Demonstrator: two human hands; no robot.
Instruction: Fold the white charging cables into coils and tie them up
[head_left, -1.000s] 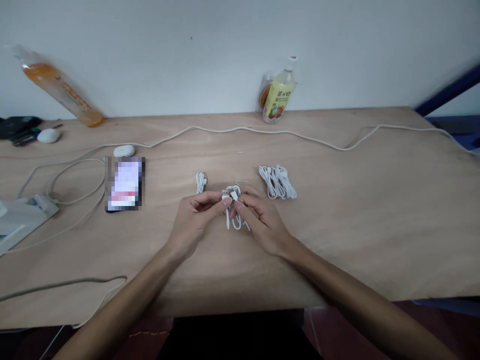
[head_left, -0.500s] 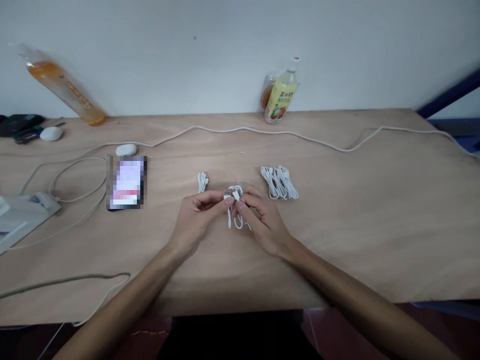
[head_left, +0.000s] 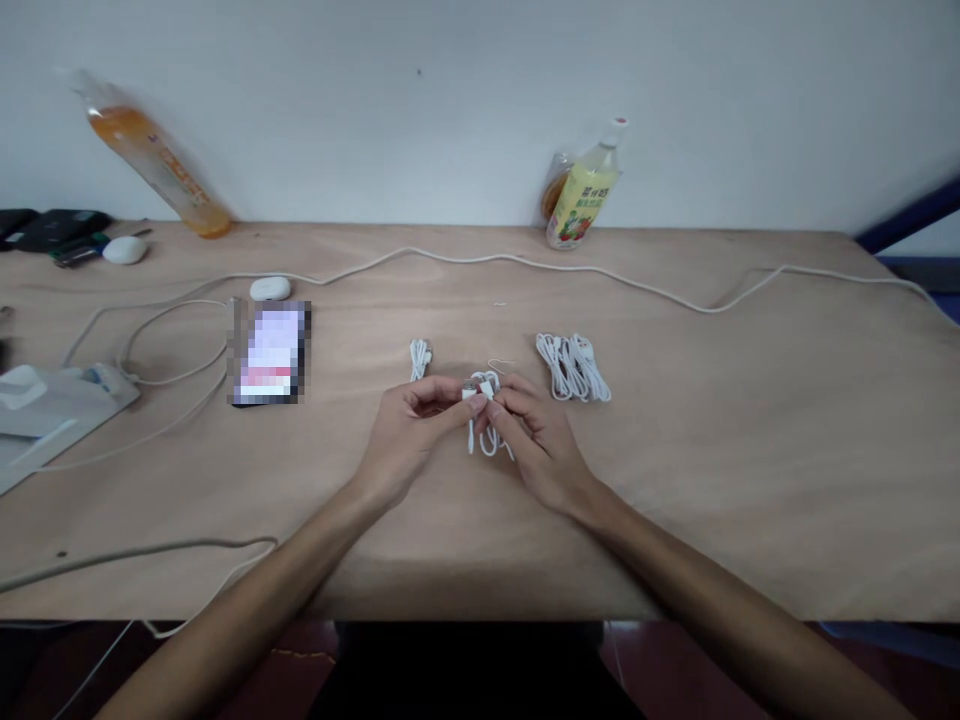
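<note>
A white USB cable point(head_left: 489, 441) is held between my two hands above the table, its plug ends together near my fingertips and its loops hanging below. My left hand point(head_left: 415, 425) pinches the metal-tipped plug between thumb and forefinger. From the other side, my right hand point(head_left: 541, 440) grips the white connector and part of the cord. Just beyond my left fingers lies a small coiled white cable point(head_left: 420, 358). Bundled white cables point(head_left: 572, 367) lie past my right hand. A thin bent white strand point(head_left: 501, 362) rests behind the held cable.
A phone point(head_left: 271, 352) and a white earbud case point(head_left: 270, 289) lie to the left. A long white cord point(head_left: 517, 259) crosses the back of the wooden table point(head_left: 720, 440). An orange drink bottle point(head_left: 161, 170) and a yellow-labelled bottle point(head_left: 585, 190) lean on the wall.
The whole view has shifted, so the table's contents sit slightly farther right. Both hands keep the same pinching hold on the cable, with barely any finger movement.
</note>
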